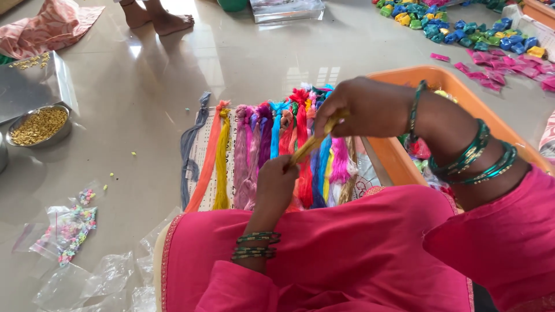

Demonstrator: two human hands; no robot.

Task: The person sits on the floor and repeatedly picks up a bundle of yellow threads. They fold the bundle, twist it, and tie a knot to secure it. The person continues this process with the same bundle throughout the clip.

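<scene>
My left hand (275,188) and my right hand (363,108) both grip a stretched golden-yellow thread skein (312,142), left at its lower end, right at its upper end. The skein slants above a row of coloured thread skeins (254,151) laid side by side on a printed sheet (202,151) on the floor. Both wrists wear green bangles. My pink-clothed knee (324,248) fills the foreground.
An orange plastic tub (399,156) stands to the right of the threads. A steel bowl of golden beads (39,125) sits at far left. Plastic bags with small beads (69,228) lie lower left. Blue, green and pink pieces (474,34) are scattered top right. Another person's feet (156,17) stand top left.
</scene>
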